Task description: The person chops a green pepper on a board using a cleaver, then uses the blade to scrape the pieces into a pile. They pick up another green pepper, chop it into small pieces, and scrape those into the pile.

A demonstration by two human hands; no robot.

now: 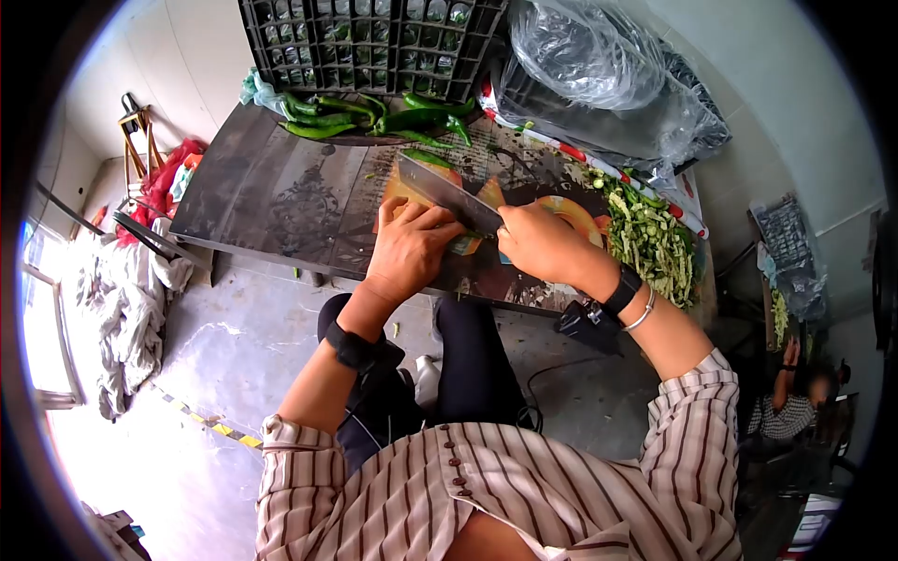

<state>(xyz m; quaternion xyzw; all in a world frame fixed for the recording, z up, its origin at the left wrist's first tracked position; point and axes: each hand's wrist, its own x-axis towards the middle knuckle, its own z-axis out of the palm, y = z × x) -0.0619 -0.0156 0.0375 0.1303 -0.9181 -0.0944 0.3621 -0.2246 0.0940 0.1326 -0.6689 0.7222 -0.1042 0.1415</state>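
Observation:
My right hand (545,243) grips the handle end of a wide-bladed cleaver (451,194), its blade slanting up and left over the table. Close against the blade, the curled fingers of my left hand (412,245) press down on a green chili pepper, mostly hidden by the fingers and knife. Under the hands lies a worn orange-and-yellow patterned surface (398,184). Just beyond the blade rests another green chili (428,158). Whole long green chilies (323,122) lie in a pile at the far side of the table.
Sliced chilies (650,238) are heaped on the right of the dark table (253,201). A black crate (369,47) stands behind, with clear plastic bags (594,56) beside it. A red-and-white strip (599,164) borders the slices. Another person (790,407) sits far right.

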